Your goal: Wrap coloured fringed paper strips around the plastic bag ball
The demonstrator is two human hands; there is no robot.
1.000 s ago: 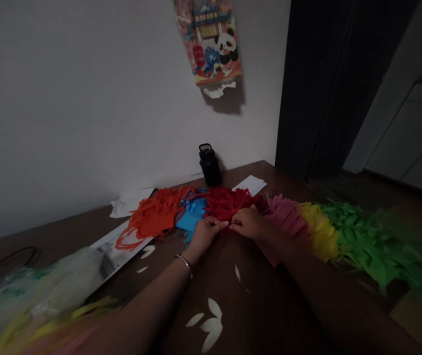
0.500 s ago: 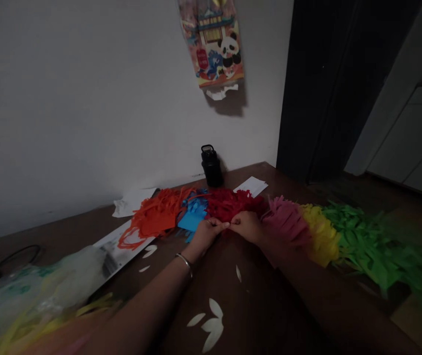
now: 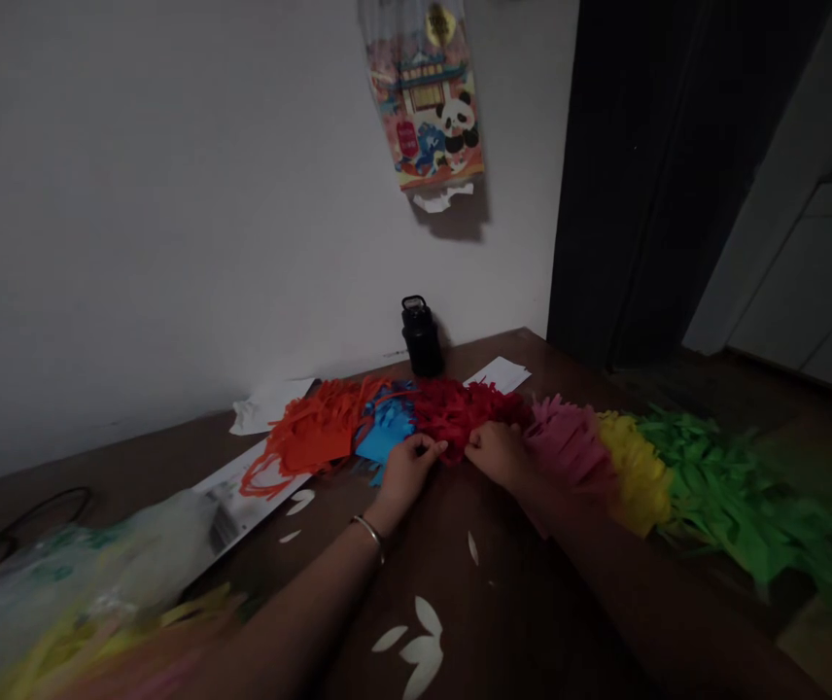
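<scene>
A bunch of red fringed paper [image 3: 445,403] lies in front of me, cut into thin strips. At its near edge, my left hand [image 3: 410,467] pinches it between thumb and forefinger. Just to the right, my right hand [image 3: 496,449] is closed on the same edge, its fingertips partly hidden. A small gap separates the two hands. Left of the red bunch are blue fringed paper [image 3: 379,439] and orange fringed paper [image 3: 318,437]. On the other side, pink fringed paper [image 3: 569,437], yellow fringed paper [image 3: 635,467] and green fringed paper [image 3: 722,496] continue the row.
A black bottle [image 3: 422,340] stands by the wall behind the row. White paper [image 3: 500,373] lies beside it. At the left are a printed sheet [image 3: 241,506], a clear plastic bag [image 3: 124,554] and a black cable [image 3: 44,506]. A tissue pack [image 3: 431,117] hangs above.
My hands have moved apart from touching fingertips, leaving a small gap along the red paper's edge. The whole view has shifted slightly.
</scene>
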